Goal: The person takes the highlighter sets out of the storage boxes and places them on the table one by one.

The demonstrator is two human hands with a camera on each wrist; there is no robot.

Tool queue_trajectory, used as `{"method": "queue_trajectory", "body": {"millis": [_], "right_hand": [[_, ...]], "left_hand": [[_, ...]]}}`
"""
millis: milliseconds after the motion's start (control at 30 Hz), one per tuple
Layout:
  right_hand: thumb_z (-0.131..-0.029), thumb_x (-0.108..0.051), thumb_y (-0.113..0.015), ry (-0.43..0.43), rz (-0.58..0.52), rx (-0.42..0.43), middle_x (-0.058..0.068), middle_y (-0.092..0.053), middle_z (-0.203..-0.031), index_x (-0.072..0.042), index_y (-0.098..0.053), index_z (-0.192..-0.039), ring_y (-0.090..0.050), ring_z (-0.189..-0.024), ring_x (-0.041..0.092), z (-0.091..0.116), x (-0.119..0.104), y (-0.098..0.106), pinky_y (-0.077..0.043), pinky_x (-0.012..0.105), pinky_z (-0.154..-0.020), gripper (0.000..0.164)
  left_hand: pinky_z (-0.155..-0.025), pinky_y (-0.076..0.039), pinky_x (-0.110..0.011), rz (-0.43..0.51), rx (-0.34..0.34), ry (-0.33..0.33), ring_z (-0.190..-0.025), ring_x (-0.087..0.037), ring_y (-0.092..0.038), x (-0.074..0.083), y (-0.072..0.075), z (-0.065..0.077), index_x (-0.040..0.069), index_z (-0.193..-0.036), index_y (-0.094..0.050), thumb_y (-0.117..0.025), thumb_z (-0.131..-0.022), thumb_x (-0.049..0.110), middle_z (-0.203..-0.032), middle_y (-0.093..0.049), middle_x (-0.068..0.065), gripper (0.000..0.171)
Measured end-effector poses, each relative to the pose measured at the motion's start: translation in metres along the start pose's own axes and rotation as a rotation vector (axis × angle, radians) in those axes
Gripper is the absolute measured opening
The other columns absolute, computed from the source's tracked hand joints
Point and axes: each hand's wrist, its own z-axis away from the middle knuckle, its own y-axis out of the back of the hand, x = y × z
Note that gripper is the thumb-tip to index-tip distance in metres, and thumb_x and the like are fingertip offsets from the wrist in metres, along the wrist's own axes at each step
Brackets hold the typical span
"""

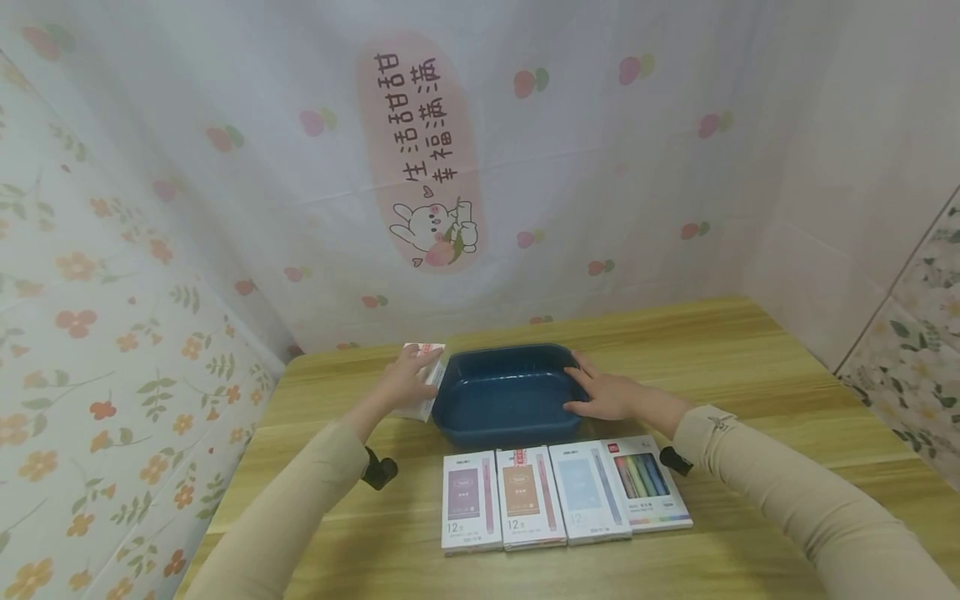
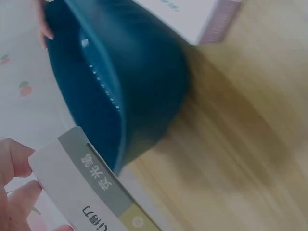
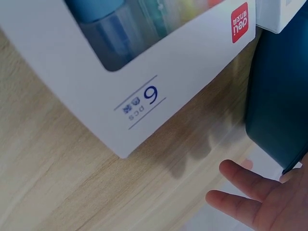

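Note:
A dark blue basin (image 1: 510, 400) stands in the middle of the table. At its left end, my left hand (image 1: 408, 383) grips a white highlighter box (image 1: 422, 407) by its sides. In the left wrist view, fingertips (image 2: 29, 192) press the edge of that box (image 2: 91, 178), just beside the basin (image 2: 149, 77). My right hand (image 1: 607, 393) rests at the basin's right end with fingers over the rim. Two fingers stretch out straight in the right wrist view, where the hand (image 3: 274, 197) is beside the basin wall (image 3: 281, 96).
In front of the basin lie several boxes in a row: one with a purple panel (image 1: 470, 500), one brown (image 1: 530, 498), one pale blue (image 1: 588, 492), and a windowed box of coloured pens (image 1: 648, 487). Patterned curtains (image 1: 600, 167) hang behind the wooden table (image 1: 360, 533).

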Motion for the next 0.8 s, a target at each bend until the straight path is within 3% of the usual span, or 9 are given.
{"method": "queue_trajectory", "body": {"millis": [100, 200, 533, 667, 800], "right_hand": [[-0.089, -0.05, -0.048, 0.004, -0.003, -0.001, 0.023, 0.001, -0.151, -0.002, -0.022, -0.144, -0.059, -0.103, 0.036, 0.0, -0.001, 0.0, -0.051, 0.04, -0.069, 0.077], [-0.09, -0.05, -0.048, 0.003, -0.001, 0.003, 0.022, 0.0, -0.151, -0.002, -0.023, -0.144, -0.058, -0.104, 0.036, 0.0, -0.001, 0.001, -0.051, 0.041, -0.071, 0.077], [-0.089, -0.05, -0.048, -0.001, -0.012, 0.007, 0.023, -0.001, -0.151, -0.001, -0.023, -0.144, -0.052, -0.113, 0.04, 0.001, -0.002, 0.002, -0.05, 0.046, -0.079, 0.077], [-0.089, -0.05, -0.048, -0.002, -0.012, 0.004, 0.023, -0.001, -0.151, -0.001, -0.023, -0.144, -0.053, -0.111, 0.04, 0.001, -0.002, 0.002, -0.049, 0.046, -0.079, 0.078], [-0.089, -0.05, -0.048, -0.001, -0.012, 0.005, 0.023, 0.0, -0.151, -0.002, -0.022, -0.144, -0.054, -0.111, 0.039, 0.0, -0.001, 0.002, -0.05, 0.044, -0.077, 0.078]], "left_hand": [[-0.085, -0.044, -0.05, 0.004, 0.001, 0.005, -0.12, -0.05, -0.037, -0.009, -0.003, 0.007, 0.015, -0.142, -0.035, -0.064, -0.078, 0.014, -0.147, -0.013, -0.027, 0.071], [-0.078, -0.047, -0.046, 0.02, -0.005, 0.002, -0.117, -0.049, -0.04, -0.018, -0.006, 0.016, 0.012, -0.142, -0.034, -0.064, -0.078, 0.013, -0.146, -0.013, -0.03, 0.071], [-0.082, -0.046, -0.054, -0.019, 0.015, 0.03, -0.116, -0.055, -0.037, -0.049, -0.018, 0.037, 0.01, -0.141, -0.035, -0.064, -0.08, 0.015, -0.143, -0.017, -0.034, 0.067], [-0.086, -0.041, -0.061, -0.075, 0.036, 0.023, -0.117, -0.056, -0.035, -0.059, -0.029, 0.045, 0.01, -0.138, -0.04, -0.065, -0.079, 0.016, -0.14, -0.025, -0.034, 0.065], [-0.081, -0.044, -0.059, -0.095, 0.038, 0.039, -0.111, -0.055, -0.041, -0.066, -0.042, 0.054, 0.011, -0.137, -0.043, -0.066, -0.078, 0.016, -0.138, -0.028, -0.033, 0.064]]}}
